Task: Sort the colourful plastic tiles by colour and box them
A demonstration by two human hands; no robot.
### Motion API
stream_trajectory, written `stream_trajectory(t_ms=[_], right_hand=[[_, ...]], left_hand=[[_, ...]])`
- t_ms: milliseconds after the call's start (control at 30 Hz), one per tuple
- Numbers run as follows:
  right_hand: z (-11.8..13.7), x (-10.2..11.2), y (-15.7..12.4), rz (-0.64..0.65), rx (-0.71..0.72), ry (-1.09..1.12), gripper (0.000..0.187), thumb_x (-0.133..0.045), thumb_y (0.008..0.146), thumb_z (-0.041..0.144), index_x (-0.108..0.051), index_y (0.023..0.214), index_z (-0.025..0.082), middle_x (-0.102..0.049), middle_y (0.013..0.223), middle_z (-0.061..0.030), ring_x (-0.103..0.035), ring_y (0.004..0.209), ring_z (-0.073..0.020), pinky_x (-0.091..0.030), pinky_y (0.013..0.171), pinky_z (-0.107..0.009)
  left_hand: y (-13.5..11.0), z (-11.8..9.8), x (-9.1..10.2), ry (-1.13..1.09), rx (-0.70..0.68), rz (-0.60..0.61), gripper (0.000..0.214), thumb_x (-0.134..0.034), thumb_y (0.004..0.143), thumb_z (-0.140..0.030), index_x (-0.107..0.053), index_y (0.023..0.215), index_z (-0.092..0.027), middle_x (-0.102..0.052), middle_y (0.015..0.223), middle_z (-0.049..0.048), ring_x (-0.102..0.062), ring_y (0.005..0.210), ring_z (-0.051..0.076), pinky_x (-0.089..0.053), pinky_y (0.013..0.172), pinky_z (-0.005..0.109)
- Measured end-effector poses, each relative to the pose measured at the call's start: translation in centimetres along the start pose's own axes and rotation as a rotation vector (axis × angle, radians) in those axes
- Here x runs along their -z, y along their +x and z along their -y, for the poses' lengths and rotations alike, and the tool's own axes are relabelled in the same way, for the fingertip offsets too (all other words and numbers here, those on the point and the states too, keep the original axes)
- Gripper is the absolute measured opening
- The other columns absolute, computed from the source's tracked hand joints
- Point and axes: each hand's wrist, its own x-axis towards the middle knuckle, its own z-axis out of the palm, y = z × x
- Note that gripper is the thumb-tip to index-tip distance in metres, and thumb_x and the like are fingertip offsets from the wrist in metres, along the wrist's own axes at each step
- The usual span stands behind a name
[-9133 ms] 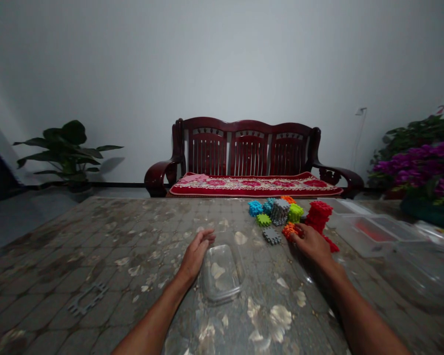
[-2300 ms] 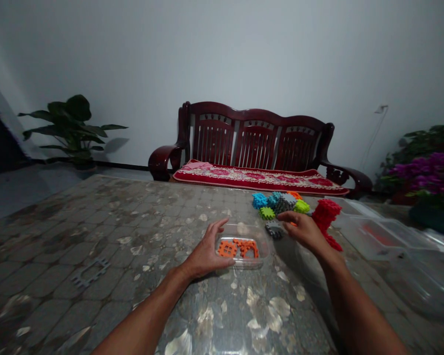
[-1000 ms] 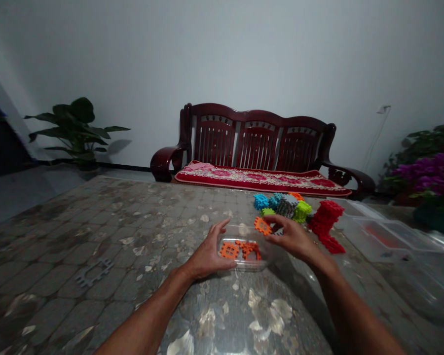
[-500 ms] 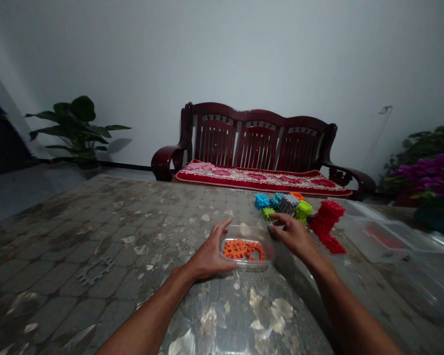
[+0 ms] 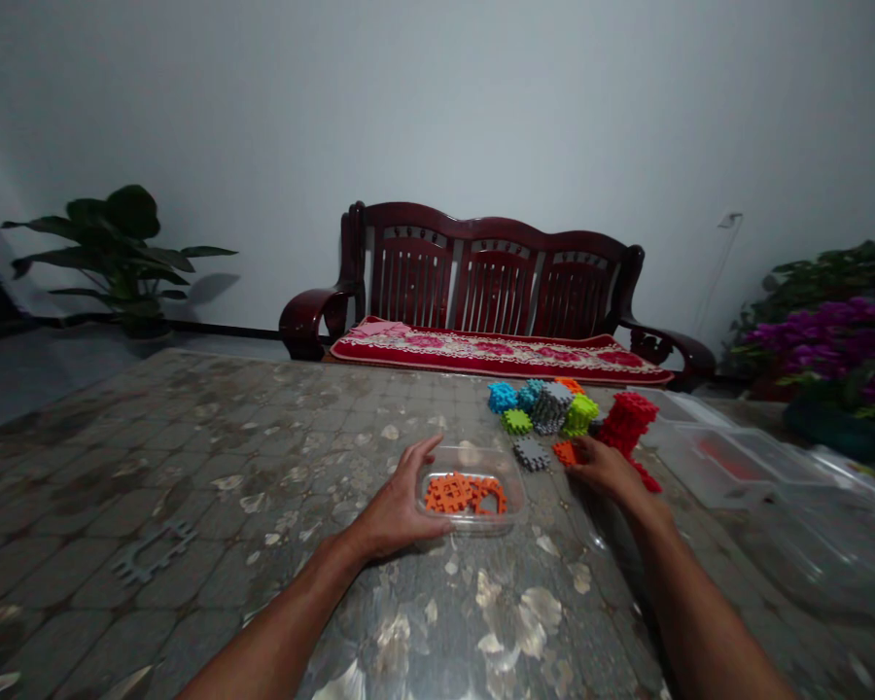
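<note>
My left hand (image 5: pixel 404 496) is wrapped round the left end of a clear plastic container (image 5: pixel 516 491), thumb at the near side and fingers at the far side. Inside lie several orange notched building pieces (image 5: pixel 452 493). To the right, my right hand (image 5: pixel 604 465) has its fingers closed on an orange piece (image 5: pixel 565 452) at the tabletop; part of that piece is hidden by the fingers. Just left of it lies a grey notched piece (image 5: pixel 531 454). A red stack of pieces (image 5: pixel 631 418) rises right behind the right hand.
Blue (image 5: pixel 503 397), lime green (image 5: pixel 579 415) and grey stacks (image 5: pixel 552 408) stand at the back of the table. Clear plastic boxes (image 5: pixel 729 467) sit on the right. A grey frame-like piece (image 5: pixel 153 552) lies far left. Beyond the table is a wooden bench (image 5: pixel 492 282).
My right hand has moved right and closed on an orange piece, and a grey piece now shows on the table near where it was. My left hand stays at the container. The view has shifted slightly.
</note>
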Motion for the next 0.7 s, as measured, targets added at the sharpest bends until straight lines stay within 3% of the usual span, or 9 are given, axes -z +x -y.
stream_trajectory(t_ms=[267, 467, 700], right_hand=[[0.7, 0.0, -0.4, 0.036, -0.048, 0.018, 0.041, -0.069, 0.075, 0.034, -0.07, 0.115, 0.023, -0.075, 0.11, -0.008, -0.069, 0.101, -0.0259, -0.05, 0.083, -0.03], [1.5, 1.1, 0.0, -0.015, -0.054, 0.187, 0.052, -0.069, 0.071, 0.028, -0.068, 0.122, 0.018, -0.071, 0.122, -0.012, -0.068, 0.108, -0.0284, -0.051, 0.092, -0.036], [7.6, 2.6, -1.5, 0.208, 0.231, 0.616, 0.058, -0.074, 0.065, 0.026, -0.069, 0.122, 0.02, -0.07, 0.127, -0.0091, -0.066, 0.111, -0.0261, -0.053, 0.096, -0.038]], left_hand=[[0.0, 0.2, 0.1, -0.002, 0.0, 0.013, 0.106, -0.084, 0.06, -0.023, -0.032, 0.152, -0.026, -0.036, 0.153, 0.0126, -0.047, 0.135, 0.031, -0.041, 0.114, 0.048], [0.0, 0.3, 0.0, -0.024, -0.012, 0.014, 0.107, -0.085, 0.062, -0.028, -0.03, 0.153, -0.028, -0.035, 0.154, 0.0126, -0.048, 0.135, 0.032, -0.044, 0.112, 0.049], [0.0, -0.2, 0.1, -0.011, -0.008, 0.011, 0.104, -0.086, 0.062, -0.028, -0.032, 0.152, -0.028, -0.037, 0.152, 0.0123, -0.048, 0.135, 0.032, -0.044, 0.112, 0.048]])
